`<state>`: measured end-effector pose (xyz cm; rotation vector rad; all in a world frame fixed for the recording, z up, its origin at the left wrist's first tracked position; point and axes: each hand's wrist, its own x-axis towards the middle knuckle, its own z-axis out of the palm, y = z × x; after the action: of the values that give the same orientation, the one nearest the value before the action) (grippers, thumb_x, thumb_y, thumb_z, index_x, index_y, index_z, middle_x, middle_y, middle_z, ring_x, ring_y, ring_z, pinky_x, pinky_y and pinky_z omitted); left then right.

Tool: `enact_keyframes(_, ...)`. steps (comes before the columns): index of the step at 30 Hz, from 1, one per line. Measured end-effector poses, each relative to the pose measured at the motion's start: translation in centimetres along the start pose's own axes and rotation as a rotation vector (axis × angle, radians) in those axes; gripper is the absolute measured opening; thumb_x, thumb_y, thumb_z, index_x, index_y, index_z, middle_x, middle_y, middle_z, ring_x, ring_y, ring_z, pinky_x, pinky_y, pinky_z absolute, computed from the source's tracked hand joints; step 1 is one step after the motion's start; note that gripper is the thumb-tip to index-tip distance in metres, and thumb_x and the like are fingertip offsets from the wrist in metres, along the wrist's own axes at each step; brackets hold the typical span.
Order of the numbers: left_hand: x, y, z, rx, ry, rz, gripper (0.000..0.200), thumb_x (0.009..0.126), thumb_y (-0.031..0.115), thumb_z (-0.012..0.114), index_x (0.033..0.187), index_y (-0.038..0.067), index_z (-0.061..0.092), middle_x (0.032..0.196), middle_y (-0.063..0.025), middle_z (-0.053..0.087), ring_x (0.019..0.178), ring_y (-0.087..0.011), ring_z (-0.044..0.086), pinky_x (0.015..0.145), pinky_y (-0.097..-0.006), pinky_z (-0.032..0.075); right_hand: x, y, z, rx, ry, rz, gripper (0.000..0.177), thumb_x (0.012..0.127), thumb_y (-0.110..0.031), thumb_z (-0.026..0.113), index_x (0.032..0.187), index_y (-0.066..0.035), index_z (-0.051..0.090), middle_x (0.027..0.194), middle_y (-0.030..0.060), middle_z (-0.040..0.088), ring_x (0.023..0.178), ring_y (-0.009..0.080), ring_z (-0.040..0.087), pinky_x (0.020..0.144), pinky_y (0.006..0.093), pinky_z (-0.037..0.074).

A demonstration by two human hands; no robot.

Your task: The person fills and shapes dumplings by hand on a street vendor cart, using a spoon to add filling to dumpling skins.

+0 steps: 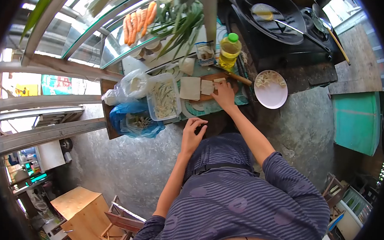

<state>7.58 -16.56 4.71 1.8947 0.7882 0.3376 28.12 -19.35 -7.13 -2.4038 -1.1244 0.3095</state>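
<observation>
My right hand [224,97] reaches over a wooden cutting board [231,84], its fingertips closed on a small flat white piece [220,80]. Beside that piece lies another small white square [207,87]. Left of it is a larger white square sheet [190,88]; these look like dough wrappers. Hovering in front of the table edge, my left hand [193,135] is empty, fingers bent and thumb apart. A knife with a wooden handle [241,79] rests behind the board. A clear plastic tub [165,97] of pale shredded filling stands to the left.
Plastic bags [136,119] sit at the table's left end. A green-capped oil bottle [230,51] stands behind the board. To the right is a plate [270,95] with pale pieces. A wok [269,16] with a ladle sits on the stove. Carrots [138,22] and leafy greens lie behind.
</observation>
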Motion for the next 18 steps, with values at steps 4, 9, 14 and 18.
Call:
enact_keyframes(4, -1.4, -2.1, -5.6, 0.015, 0.096, -0.033, 0.016, 0.081, 0.003, 0.066, 0.097, 0.003, 0.067, 0.097, -0.0088, 0.058, 0.081, -0.0195, 0.058, 0.074, -0.0298, 0.047, 0.0, -0.5, 1.5, -0.071, 0.017, 0.057, 0.045, 0.070, -0.025, 0.075, 0.110, -0.012, 0.060, 0.108, 0.0088, 0.052, 0.106, 0.0302, 0.049, 0.083, 0.0459, 0.046)
enact_keyframes(9, -1.9, -4.6, -11.3, 0.024, 0.215, -0.020, 0.016, 0.081, 0.002, 0.066, 0.096, 0.003, 0.067, 0.095, -0.0081, 0.058, 0.077, -0.0168, 0.058, 0.070, -0.0291, 0.047, 0.1, -0.9, 2.0, -0.063, 0.057, 0.014, 0.041, 0.069, -0.024, 0.075, 0.106, -0.012, 0.061, 0.103, 0.0065, 0.057, 0.105, 0.0276, 0.052, 0.082, 0.0440, 0.046)
enact_keyframes(14, -2.0, -7.1, -14.4, -0.008, 0.297, -0.017, 0.014, 0.082, 0.004, 0.065, 0.096, 0.004, 0.067, 0.098, -0.0066, 0.059, 0.072, -0.0140, 0.057, 0.066, -0.0282, 0.045, -0.3, -1.9, 2.6, -0.149, 0.129, 0.002, 0.037, 0.071, -0.023, 0.074, 0.105, -0.011, 0.064, 0.101, 0.0052, 0.064, 0.104, 0.0247, 0.054, 0.082, 0.0414, 0.046)
enact_keyframes(18, -2.2, -8.5, -15.5, -0.022, 0.313, -0.005, 0.014, 0.083, 0.004, 0.065, 0.096, 0.004, 0.068, 0.098, -0.0056, 0.059, 0.072, -0.0131, 0.057, 0.066, -0.0285, 0.045, -0.6, -2.8, 3.1, -0.172, 0.184, 0.053, 0.031, 0.073, -0.023, 0.072, 0.101, -0.010, 0.066, 0.098, 0.0058, 0.065, 0.101, 0.0259, 0.055, 0.083, 0.0386, 0.047)
